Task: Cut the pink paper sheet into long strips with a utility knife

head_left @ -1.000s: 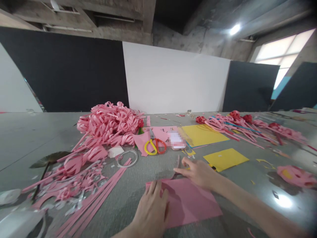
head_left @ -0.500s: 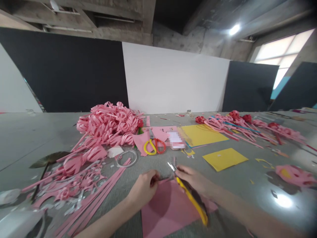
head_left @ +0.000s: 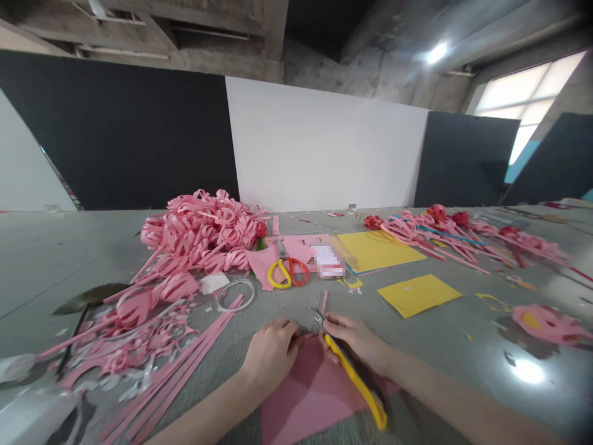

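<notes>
My left hand point(head_left: 273, 349) is closed, its fingers curled at the far edge of a pink paper sheet point(head_left: 306, 395) on the floor. My right hand point(head_left: 354, 337) is wrapped around a tool with a yellow-and-black handle point(head_left: 352, 374). Its narrow metal tip point(head_left: 319, 318) points forward and left, and its handle slants across the sheet towards me. The tool's exact kind is unclear. A thin pink strip point(head_left: 325, 301) shows just beyond my right fingers; whether they touch it I cannot tell. Scissors point(head_left: 287, 272) with one yellow and one red handle lie farther ahead.
On the left lie a heap of curled pink paper flowers point(head_left: 204, 228), long pink strips point(head_left: 185, 371), paper scraps point(head_left: 125, 352) and a wire ring point(head_left: 236, 295). Ahead are a phone point(head_left: 328, 261) and yellow paper point(head_left: 419, 295). More pink flowers point(head_left: 440, 232) lie at the right.
My left hand has turned slightly, its back now more upward. My right hand and the tool have shifted slightly left and downward. The thin strip by my right fingers now shows more clearly.
</notes>
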`<action>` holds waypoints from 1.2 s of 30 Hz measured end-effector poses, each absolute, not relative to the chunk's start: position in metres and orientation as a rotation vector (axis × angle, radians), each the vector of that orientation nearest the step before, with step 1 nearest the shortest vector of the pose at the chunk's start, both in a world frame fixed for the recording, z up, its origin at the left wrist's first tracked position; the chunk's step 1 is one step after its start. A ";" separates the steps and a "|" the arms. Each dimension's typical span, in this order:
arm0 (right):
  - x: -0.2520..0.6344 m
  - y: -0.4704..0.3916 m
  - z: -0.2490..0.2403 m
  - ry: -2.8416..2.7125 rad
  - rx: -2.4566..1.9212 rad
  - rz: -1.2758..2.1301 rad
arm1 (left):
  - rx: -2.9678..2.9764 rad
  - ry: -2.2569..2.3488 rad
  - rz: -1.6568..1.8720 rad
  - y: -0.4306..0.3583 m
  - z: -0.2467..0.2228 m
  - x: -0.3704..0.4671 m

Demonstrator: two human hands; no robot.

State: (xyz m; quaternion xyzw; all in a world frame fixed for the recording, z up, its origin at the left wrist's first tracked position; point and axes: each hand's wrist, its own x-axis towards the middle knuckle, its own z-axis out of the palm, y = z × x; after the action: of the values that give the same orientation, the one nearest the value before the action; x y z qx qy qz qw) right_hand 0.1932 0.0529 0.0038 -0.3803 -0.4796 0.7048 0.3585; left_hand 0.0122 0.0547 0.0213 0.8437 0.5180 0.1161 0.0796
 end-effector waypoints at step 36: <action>0.194 0.052 0.001 -1.353 -1.042 1.742 | 2.673 1.627 0.244 0.057 0.018 0.016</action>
State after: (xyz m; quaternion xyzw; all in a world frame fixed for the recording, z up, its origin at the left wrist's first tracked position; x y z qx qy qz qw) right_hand 0.1937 0.0521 0.0007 -0.4010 -0.5209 0.6706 0.3439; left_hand 0.0164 0.0570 0.0179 0.8516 0.5184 0.0777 0.0015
